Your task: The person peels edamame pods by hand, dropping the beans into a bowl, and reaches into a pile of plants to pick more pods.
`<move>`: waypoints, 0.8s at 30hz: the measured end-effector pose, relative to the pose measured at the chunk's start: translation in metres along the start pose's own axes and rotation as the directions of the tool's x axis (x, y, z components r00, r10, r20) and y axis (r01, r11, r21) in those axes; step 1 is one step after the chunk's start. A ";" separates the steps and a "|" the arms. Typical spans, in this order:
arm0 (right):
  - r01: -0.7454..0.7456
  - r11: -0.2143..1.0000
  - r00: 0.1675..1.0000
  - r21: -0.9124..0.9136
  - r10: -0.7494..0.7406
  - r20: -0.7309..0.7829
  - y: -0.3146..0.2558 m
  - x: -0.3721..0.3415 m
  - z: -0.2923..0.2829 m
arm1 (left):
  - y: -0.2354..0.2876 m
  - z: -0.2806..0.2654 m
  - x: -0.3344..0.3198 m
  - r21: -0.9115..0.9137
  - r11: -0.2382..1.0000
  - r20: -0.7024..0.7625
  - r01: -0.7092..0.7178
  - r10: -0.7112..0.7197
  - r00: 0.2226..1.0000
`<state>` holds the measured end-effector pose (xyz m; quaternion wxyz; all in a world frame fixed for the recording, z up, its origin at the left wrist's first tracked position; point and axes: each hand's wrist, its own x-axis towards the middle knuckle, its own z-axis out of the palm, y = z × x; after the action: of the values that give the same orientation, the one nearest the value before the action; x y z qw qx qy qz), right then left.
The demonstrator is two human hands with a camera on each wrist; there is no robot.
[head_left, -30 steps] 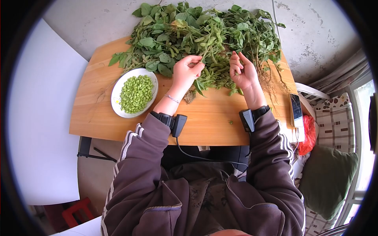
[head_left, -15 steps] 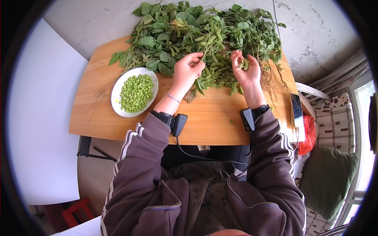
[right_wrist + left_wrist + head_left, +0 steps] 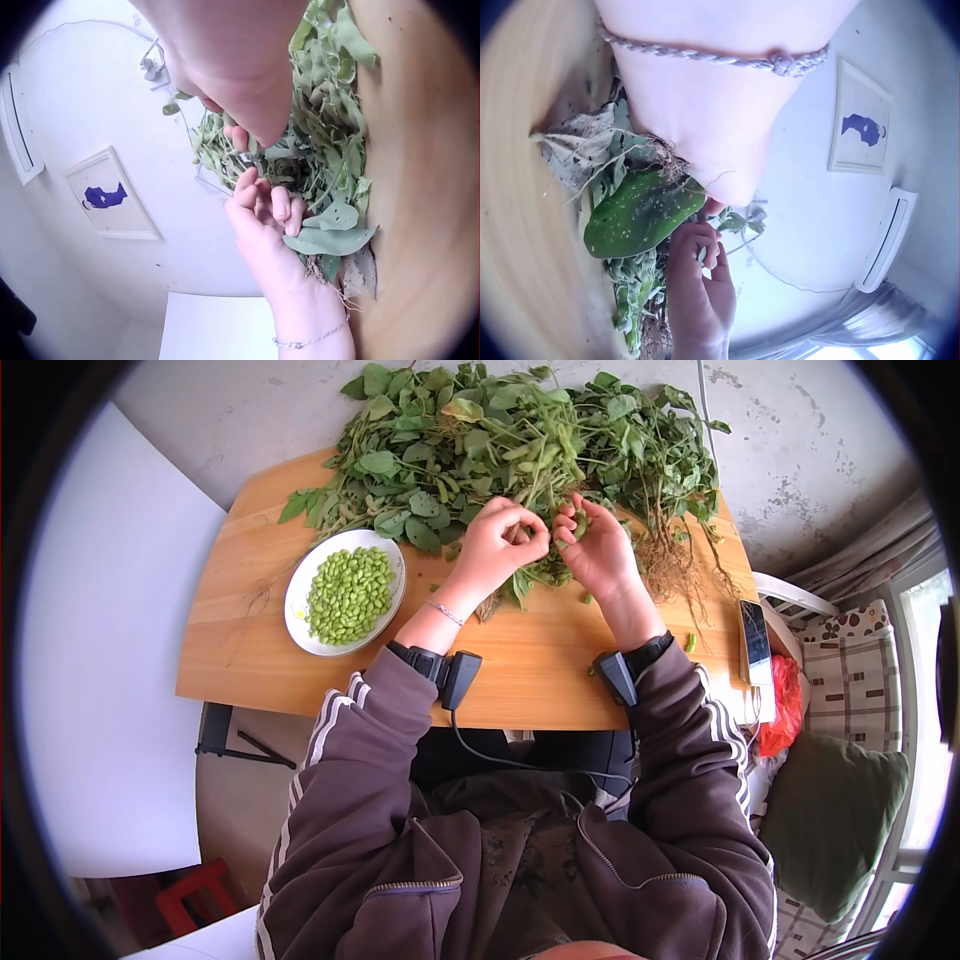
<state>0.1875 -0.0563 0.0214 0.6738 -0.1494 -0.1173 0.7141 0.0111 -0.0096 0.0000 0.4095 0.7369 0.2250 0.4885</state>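
The left hand [image 3: 495, 550] has its fingers curled around the stem of a bean plant [image 3: 540, 460]; thin roots [image 3: 669, 161] stick out beneath that hand in the left wrist view. Close to its right, the right hand [image 3: 603, 560] curls its fingers over green pods [image 3: 581, 525], partly hidden by them. Behind both hands is a heap of leafy plants [image 3: 420, 450]. In the right wrist view, the left hand [image 3: 270, 225] is close to the right hand [image 3: 232, 67], with loose pods [image 3: 326, 112] beside them.
A white plate [image 3: 296, 630] of shelled green beans stands left of the hands. At the table's right edge lies a phone [image 3: 755, 642]. One pod [image 3: 690, 643] rests on the wood near the right wrist. Roots [image 3: 665, 565] spread at the heap's right.
Both hands have come closer together, the left moving right and the right moving left. The right fingers have curled further over the pods. A pod now lies on the table near the right wrist.
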 end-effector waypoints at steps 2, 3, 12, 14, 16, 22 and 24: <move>-0.009 1.000 1.000 0.030 0.009 0.009 0.004 0.002 -0.004 | 0.005 0.003 -0.002 0.014 1.000 0.029 0.008 -0.008 1.000; 0.010 1.000 0.999 0.001 -0.010 0.038 0.005 0.003 -0.006 | 0.006 0.003 -0.002 0.042 0.999 0.033 0.008 -0.009 0.999; 0.102 0.995 0.991 -0.013 -0.101 0.084 0.005 0.006 -0.013 | 0.006 0.001 -0.001 0.096 0.995 0.060 -0.013 0.007 0.998; 0.145 0.989 0.984 0.010 -0.145 0.104 0.002 0.009 -0.018 | 0.006 0.002 -0.001 0.060 0.998 0.050 -0.009 0.006 0.999; 0.193 0.980 0.977 0.044 -0.196 0.082 -0.002 0.011 -0.021 | 0.006 0.000 -0.001 0.058 0.998 0.046 -0.012 0.009 0.999; 0.199 0.945 0.978 -0.261 -0.208 -0.007 0.002 0.002 -0.003 | -0.006 0.002 0.001 -0.166 0.985 0.040 0.053 -0.046 0.998; 0.094 0.939 0.996 -0.332 -0.092 0.021 0.005 -0.005 0.002 | -0.006 0.002 0.001 -0.192 0.979 0.040 0.074 -0.068 0.997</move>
<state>0.1823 -0.0617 0.0222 0.6716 -0.2533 -0.2448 0.6519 0.0139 -0.0064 -0.0043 0.4999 0.6933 0.1959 0.4807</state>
